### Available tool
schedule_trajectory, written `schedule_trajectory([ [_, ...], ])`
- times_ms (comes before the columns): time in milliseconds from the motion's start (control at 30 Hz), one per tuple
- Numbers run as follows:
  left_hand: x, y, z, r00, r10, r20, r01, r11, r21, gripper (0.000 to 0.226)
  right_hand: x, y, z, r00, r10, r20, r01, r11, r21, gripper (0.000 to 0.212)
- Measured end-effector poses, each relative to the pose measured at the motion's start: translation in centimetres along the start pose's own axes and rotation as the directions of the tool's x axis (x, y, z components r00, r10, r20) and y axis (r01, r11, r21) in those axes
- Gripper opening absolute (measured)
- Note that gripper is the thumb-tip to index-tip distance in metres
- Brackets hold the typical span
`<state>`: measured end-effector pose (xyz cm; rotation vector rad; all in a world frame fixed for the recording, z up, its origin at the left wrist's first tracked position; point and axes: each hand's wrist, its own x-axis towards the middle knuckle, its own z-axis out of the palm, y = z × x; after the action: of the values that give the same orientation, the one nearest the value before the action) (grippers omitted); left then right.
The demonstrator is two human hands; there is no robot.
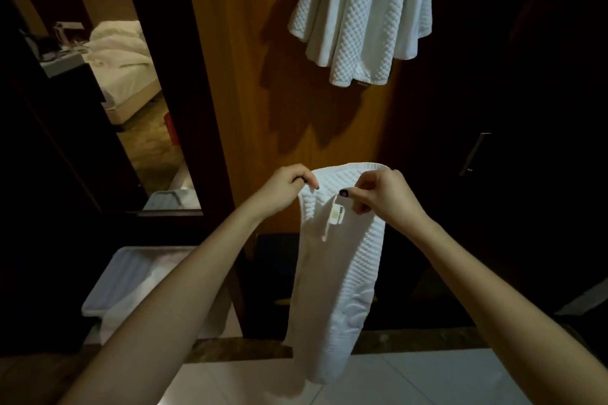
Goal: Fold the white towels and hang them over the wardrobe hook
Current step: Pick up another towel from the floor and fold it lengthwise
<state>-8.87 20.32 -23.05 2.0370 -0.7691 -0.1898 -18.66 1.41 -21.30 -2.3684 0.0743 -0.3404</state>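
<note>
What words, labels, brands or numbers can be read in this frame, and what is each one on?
Label on the towel pinched by the left hand and right hand: a pale round mark and tiny print, too blurred to read.
Hanging towels: no readable text.
No other words, numbers or signs can be read.
</note>
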Motion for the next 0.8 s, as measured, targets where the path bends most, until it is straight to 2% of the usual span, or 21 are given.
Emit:
schedule_trajectory([
  [167,-0.4,1.1,1.5,0.997,0.019,0.077,-0.020,1.000,0.002,0.012,-0.1,-0.3,-0.7,0.994,0.025,-0.102,-0.022,0.999,0.034,0.026],
  [267,-0.7,1.4,2.3,0.996,0.053,0.069,-0.059,0.995,0.084,0.020,-0.4,-0.4,-0.5,0.994,0.026,-0.109,-0.019,0.998,0.061,0.026],
  [367,-1.0,1.0,2.5,0.993,0.111,0.032,-0.115,0.975,0.191,0.012,-0.8,-0.2,-0.4,0.993,0.048,-0.105,-0.035,0.992,0.125,0.027],
  [533,-1.4,-0.2,2.7,0.988,0.106,0.108,-0.131,0.955,0.266,0.010,-0.9,0.4,-0.4,0.994,0.082,-0.069,-0.072,0.988,0.139,0.029],
  [667,-2.1,-0.6,4.0,0.993,0.080,0.093,-0.097,0.975,0.199,0.003,-1.1,0.7,-0.2,0.994,0.092,-0.058,-0.080,0.981,0.178,0.030],
  [800,-3.1,-1.5,4.5,1.000,0.011,0.019,-0.012,0.994,0.108,0.012,-1.6,1.0,-0.2,0.998,0.069,-0.007,-0.067,0.986,0.156,0.030],
])
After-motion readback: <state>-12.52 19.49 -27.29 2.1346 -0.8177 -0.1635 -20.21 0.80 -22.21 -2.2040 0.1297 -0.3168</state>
